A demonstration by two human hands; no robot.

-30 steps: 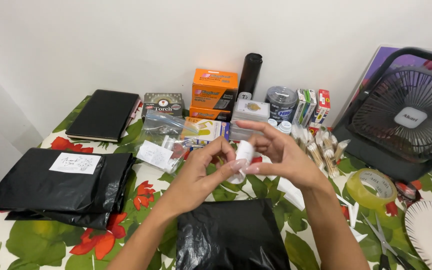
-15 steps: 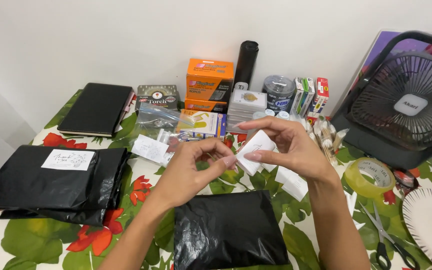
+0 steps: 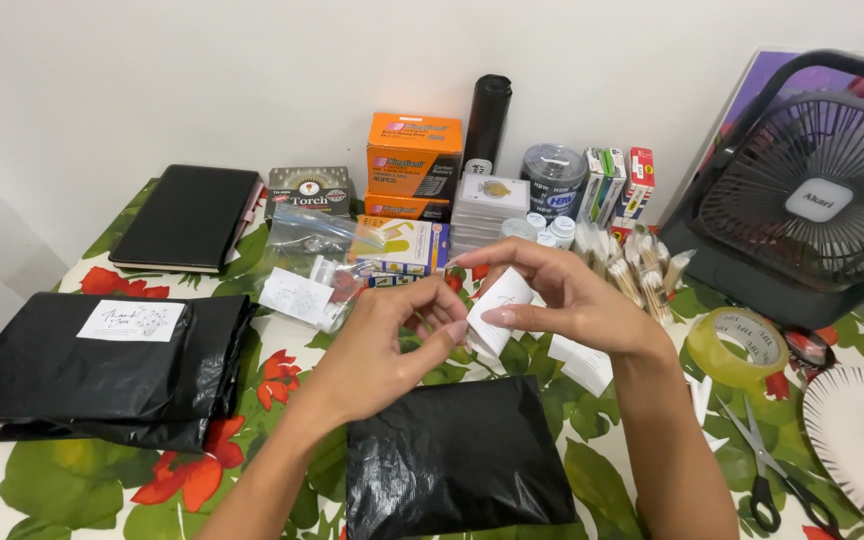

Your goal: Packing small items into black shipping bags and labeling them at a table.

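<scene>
I hold a small white sticker point(image 3: 502, 310) up between both hands, above the near black mailer bag point(image 3: 457, 458) lying on the flowered tablecloth point(image 3: 72, 490). My right hand point(image 3: 562, 300) pinches it from the right, thumb under and fingers narrow along its edge; my left hand point(image 3: 392, 335) has thumb and forefinger closed small at its lower left corner, as if picking at the backing. I judge this to be the peeling step. The next move seems to call for a fine nail grip to split the layers, then a flat, steady placing on the bag below. To the far left lies a stack of black bags point(image 3: 102, 370) already bearing a white label point(image 3: 130, 321).
</scene>
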